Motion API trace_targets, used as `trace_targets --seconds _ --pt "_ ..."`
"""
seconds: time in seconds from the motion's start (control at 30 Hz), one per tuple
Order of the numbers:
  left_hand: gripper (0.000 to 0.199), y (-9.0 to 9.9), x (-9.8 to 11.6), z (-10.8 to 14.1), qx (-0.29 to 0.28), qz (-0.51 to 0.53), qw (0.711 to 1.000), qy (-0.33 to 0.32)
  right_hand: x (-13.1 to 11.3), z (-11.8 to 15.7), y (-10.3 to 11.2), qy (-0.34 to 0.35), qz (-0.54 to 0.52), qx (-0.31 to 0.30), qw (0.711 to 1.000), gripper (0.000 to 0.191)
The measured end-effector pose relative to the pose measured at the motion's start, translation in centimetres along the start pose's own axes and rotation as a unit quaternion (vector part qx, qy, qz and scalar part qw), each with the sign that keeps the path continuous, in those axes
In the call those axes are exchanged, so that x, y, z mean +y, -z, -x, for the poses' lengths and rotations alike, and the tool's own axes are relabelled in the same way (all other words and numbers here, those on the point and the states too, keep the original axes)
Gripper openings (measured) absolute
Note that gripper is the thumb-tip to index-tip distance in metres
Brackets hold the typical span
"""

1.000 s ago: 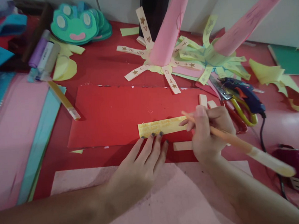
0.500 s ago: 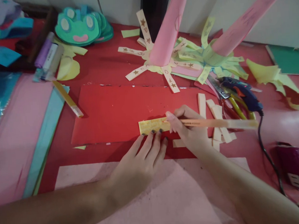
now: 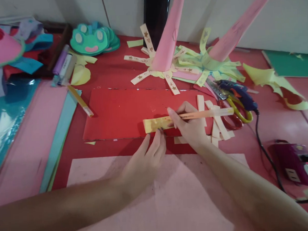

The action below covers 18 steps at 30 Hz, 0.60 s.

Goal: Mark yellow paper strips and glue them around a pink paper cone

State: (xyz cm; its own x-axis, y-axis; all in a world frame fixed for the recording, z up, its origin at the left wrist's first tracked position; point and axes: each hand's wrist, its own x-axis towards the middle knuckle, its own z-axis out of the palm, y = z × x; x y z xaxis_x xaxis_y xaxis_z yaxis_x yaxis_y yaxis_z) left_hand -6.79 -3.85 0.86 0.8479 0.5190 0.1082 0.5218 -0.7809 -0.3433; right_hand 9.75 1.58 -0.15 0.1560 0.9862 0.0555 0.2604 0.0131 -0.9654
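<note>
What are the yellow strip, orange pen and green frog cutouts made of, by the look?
Yellow strip: likely paper or thin card, matte; it's thin and slightly bowed.
Orange pen: probably plastic, smooth; even, printed barrel, translucent-looking end.
Green frog cutouts: matte, stacked flat layers; card or thin craft foam, can't tell which.

Dim, flat light o'all, w/ soft shadows on the pink sheet (image 3: 159, 211) btwn the forearms & a hazy sheen on the red tabletop (image 3: 280, 122) R of the R hand (image 3: 189, 127). Glints streak the blue plastic (image 3: 12, 119) far L of the L hand (image 3: 149, 155). Pic's a bit soft: print on the pen (image 3: 208, 113) in the R hand is barely legible, & detail's smeary on the yellow strip (image 3: 153, 124) at the L fingertips.
</note>
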Motion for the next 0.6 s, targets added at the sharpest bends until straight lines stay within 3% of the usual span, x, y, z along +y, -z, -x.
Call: trace_targets --seconds 0.2,0.4,0.6 --pt "0.041 1.1 2.0 -1.6 -0.036 -0.109 0.992 0.045 0.2 0.4 0.3 0.017 -0.016 -0.027 0.999 0.03" --pt "0.035 1.8 4.0 -4.4 -0.074 -0.124 0.986 0.088 0.6 0.4 0.7 0.034 -0.026 -0.045 0.998 0.026" --pt "0.032 1.9 4.6 -4.6 -0.099 -0.208 0.97 0.073 0.7 0.0 1.1 0.017 -0.013 -0.064 0.998 0.027"
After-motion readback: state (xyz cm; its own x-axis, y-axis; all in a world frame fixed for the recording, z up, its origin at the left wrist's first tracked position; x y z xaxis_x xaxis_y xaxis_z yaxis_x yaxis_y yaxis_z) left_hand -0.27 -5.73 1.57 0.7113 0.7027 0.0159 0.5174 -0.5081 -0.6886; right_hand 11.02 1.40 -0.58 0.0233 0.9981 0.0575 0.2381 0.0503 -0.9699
